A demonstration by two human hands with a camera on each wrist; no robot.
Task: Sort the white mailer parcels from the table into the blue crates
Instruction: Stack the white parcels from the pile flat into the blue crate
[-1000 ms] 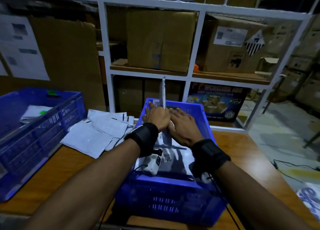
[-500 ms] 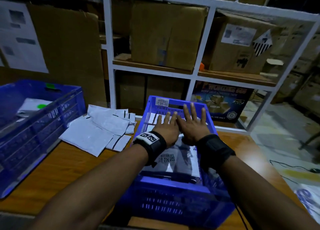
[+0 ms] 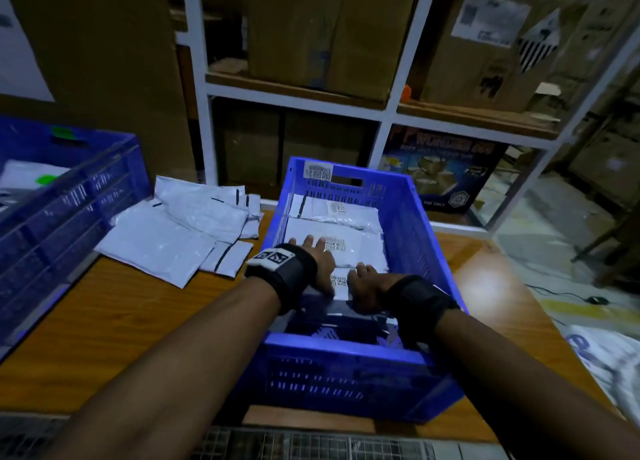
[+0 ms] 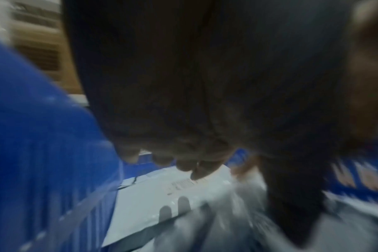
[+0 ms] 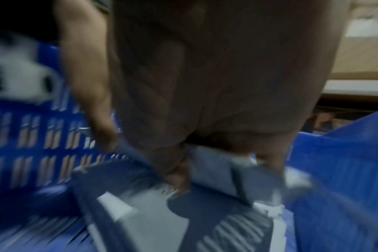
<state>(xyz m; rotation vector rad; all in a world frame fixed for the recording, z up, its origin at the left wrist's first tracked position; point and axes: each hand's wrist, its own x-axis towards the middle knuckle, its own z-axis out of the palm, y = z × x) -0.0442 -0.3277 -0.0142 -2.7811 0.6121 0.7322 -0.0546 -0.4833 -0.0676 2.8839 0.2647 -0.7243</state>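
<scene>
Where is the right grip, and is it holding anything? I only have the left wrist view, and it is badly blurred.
Observer: The right grip is inside the near crate, curled on the edge of a mailer.
Operator: Are any parcels left on the table?
Observer: Yes. A pile lies on the table, left of that crate.
Operator: Is there another crate?
Observer: Yes. A far crate stands at the left edge, with white mailers inside.
</scene>
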